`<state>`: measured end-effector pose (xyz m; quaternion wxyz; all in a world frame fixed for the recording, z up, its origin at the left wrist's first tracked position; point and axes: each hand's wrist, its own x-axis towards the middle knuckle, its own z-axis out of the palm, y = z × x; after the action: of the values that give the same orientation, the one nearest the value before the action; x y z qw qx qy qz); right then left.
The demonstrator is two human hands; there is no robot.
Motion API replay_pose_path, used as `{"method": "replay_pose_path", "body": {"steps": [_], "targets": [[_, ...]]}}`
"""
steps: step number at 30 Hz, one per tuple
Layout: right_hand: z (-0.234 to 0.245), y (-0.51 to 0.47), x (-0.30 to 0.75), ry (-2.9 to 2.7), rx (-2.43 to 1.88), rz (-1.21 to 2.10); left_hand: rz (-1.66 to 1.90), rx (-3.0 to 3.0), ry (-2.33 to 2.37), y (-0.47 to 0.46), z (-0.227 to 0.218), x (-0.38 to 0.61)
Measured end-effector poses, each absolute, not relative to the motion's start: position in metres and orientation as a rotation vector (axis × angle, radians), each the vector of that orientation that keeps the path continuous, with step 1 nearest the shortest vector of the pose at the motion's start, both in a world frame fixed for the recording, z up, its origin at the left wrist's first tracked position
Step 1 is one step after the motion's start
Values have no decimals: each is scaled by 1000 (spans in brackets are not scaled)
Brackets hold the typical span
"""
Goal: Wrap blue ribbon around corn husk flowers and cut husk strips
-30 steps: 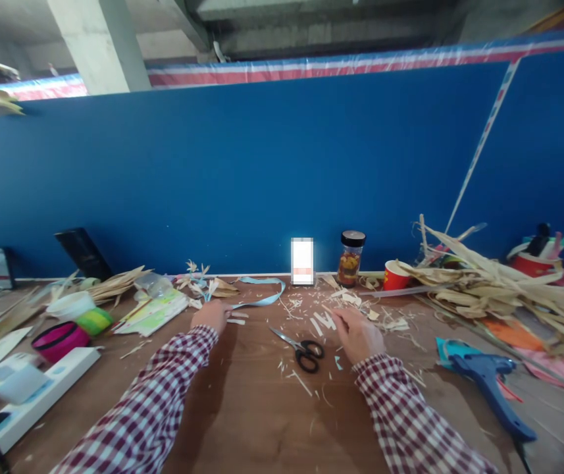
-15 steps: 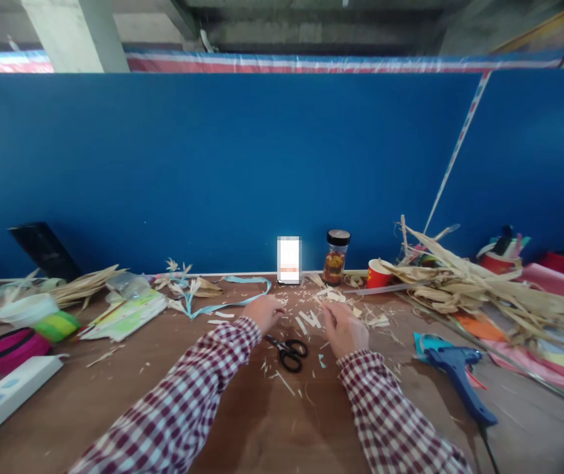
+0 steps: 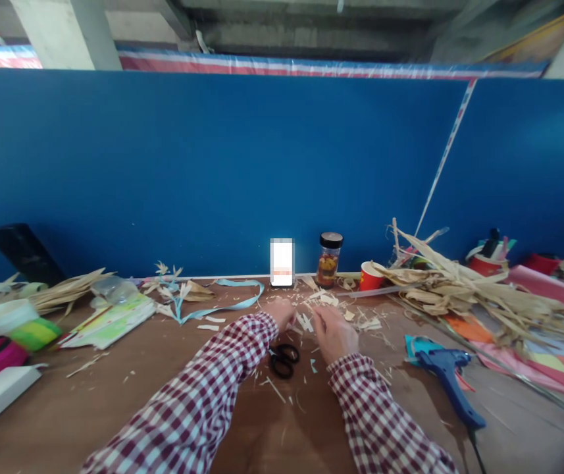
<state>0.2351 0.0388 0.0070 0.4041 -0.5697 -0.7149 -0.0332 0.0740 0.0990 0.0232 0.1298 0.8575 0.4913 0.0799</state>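
Both my hands work over pale scraps of dried husk on the brown table. My left hand [image 3: 282, 313] is closed, its fingers curled down among the scraps; whatever they grip is hidden. Close to its right, my right hand [image 3: 337, 334] has thumb and fingers drawn together at the husk strips [image 3: 305, 322]; what lies between them is too small to make out. Black-handled scissors [image 3: 284, 360] lie just below my left hand, their blades partly covered by my sleeve. A light blue ribbon [image 3: 235, 304] curves across the table to the left, beside small husk flowers [image 3: 166, 276].
A propped phone [image 3: 282, 263] stands at the blue partition [image 3: 212, 164], near a lidded jar [image 3: 330, 263] and red cup [image 3: 371, 276]. Dried husks [image 3: 459, 283] and a blue glue gun [image 3: 452, 378] lie right. A power strip [image 3: 2, 398] and white bowl [image 3: 2, 317] are left.
My left hand has moved right, closer to my right hand, and its sleeve now covers the scissor blades. The view has turned slightly to the right.
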Motion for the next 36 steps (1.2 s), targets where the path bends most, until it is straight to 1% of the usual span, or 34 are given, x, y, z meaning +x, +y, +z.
{"method": "replay_pose_path", "body": {"steps": [7,11,13,15,18,22,26,30,36], "targets": [[5,42,236,-1819,-1418,-78,790,2071,1527,72,37,54],[11,36,233,-1822,-1344,-45,982,1737,1521,36,35,41],[17,28,228,-1830,-1277,-2,1191,1155,1350,18,31,36],[21,19,220,-1846,-1189,68,1272,785,1202,3,25,33],[23,7,207,-1899,-1073,200,1303,596,1086,-9,18,36],[20,-2,194,-1977,-1028,331,1343,664,1020,-15,11,47],[23,-3,192,-1994,-1056,395,1319,793,1024,-19,7,56],[28,-2,193,-2014,-985,459,1286,828,1050,-22,6,57],[24,-2,193,-2011,-937,492,1120,803,983,-21,3,48]]}}
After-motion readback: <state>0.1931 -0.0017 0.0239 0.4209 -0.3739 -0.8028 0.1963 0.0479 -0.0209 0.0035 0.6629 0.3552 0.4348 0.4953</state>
